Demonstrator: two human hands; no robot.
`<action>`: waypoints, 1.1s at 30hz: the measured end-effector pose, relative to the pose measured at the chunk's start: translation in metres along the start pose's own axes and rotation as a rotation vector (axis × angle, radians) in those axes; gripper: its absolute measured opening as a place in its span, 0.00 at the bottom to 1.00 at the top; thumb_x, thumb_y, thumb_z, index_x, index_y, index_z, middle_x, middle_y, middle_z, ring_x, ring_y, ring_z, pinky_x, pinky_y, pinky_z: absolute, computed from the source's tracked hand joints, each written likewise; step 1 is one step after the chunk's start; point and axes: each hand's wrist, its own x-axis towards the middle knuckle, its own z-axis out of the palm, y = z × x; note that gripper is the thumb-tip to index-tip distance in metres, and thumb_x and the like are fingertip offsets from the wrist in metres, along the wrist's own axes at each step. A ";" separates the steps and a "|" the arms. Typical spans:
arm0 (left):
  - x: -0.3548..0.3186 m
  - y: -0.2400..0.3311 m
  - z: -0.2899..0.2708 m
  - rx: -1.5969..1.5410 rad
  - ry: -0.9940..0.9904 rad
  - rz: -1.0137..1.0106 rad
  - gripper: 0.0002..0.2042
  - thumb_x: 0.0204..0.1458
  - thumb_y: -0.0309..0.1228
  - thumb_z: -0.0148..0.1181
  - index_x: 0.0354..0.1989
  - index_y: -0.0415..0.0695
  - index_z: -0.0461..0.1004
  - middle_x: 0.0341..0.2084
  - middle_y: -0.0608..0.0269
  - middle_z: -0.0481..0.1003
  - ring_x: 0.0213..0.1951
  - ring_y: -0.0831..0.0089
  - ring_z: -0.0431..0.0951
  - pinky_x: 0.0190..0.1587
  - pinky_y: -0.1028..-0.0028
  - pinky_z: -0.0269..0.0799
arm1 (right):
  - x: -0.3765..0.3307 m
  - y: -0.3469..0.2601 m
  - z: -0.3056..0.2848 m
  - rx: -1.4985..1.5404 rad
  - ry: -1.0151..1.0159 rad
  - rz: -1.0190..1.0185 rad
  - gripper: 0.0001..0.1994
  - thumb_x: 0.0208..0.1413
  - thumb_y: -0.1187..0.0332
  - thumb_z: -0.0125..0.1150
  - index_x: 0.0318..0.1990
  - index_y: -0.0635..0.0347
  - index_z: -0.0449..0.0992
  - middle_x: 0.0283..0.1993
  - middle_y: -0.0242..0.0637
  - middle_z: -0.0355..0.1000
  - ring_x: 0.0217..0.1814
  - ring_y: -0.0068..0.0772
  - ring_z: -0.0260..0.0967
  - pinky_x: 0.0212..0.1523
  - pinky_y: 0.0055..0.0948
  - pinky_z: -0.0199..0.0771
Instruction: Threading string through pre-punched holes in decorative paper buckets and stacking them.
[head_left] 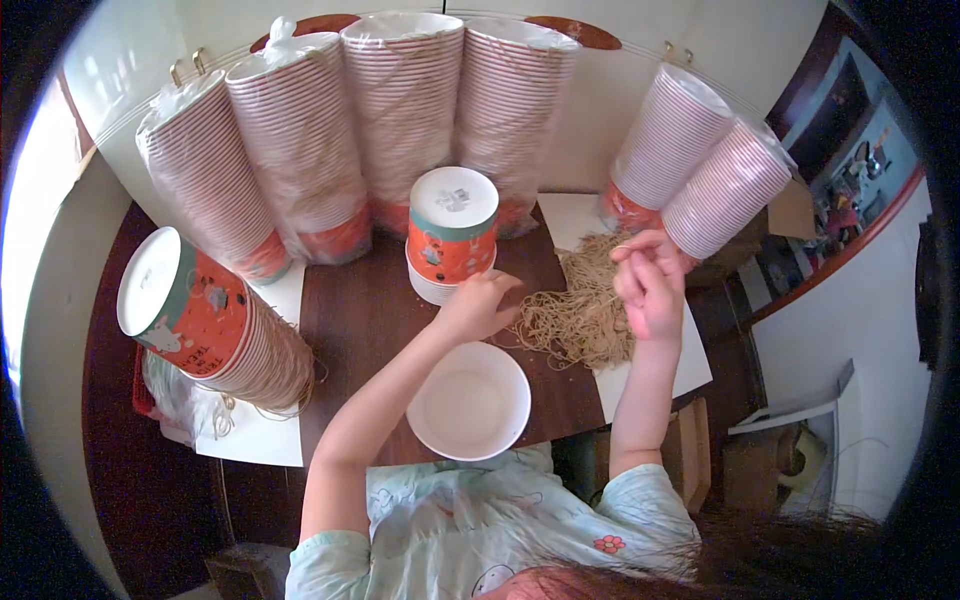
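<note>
My left hand [482, 306] is beside a short stack of paper buckets, its fingers curled toward the loose edge of a pile of tan twine [590, 310]. Its fingertips look pinched by the strands; what they hold is too fine to make out. Above the pile's right side, my right hand [650, 287] is raised with fingers bent in a pinch. No strand shows clearly in it. The upside-down top bucket [453, 240] is orange with a green band and white base. Nearest my body is a white bucket [469, 400], mouth up, showing its bare inside.
Tall plastic-wrapped bucket stacks [405, 110] line the back, with two more [670, 140] leaning at the back right. On the left, a bucket stack [220, 320] tilts, twine strands draped along it. A brown board [350, 330] lies over the white tabletop [655, 385].
</note>
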 end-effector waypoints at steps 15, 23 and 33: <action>-0.051 0.011 -0.038 -0.990 -0.121 -0.180 0.13 0.55 0.35 0.46 0.30 0.38 0.74 0.25 0.67 0.73 0.30 0.81 0.69 0.34 0.78 0.66 | 0.005 0.019 0.004 -0.107 0.062 0.027 0.07 0.52 0.77 0.45 0.37 0.59 0.68 0.31 0.36 0.70 0.15 0.09 0.48 0.15 0.11 0.48; -0.097 -0.007 -0.065 -0.385 -0.043 -0.193 0.07 0.48 0.31 0.52 0.27 0.42 0.75 0.19 0.59 0.73 0.23 0.68 0.73 0.27 0.71 0.69 | -0.015 0.044 0.005 -1.209 -0.451 0.291 0.06 0.48 0.71 0.50 0.33 0.57 0.72 0.34 0.36 0.69 0.34 0.32 0.64 0.35 0.29 0.65; -0.114 0.016 -0.066 0.356 0.040 0.087 0.06 0.38 0.32 0.57 0.17 0.46 0.69 0.15 0.67 0.67 0.23 0.69 0.71 0.26 0.71 0.68 | -0.047 0.115 0.089 -0.522 -0.671 0.295 0.19 0.48 0.72 0.56 0.48 0.62 0.61 0.43 0.40 0.66 0.43 0.30 0.67 0.44 0.29 0.67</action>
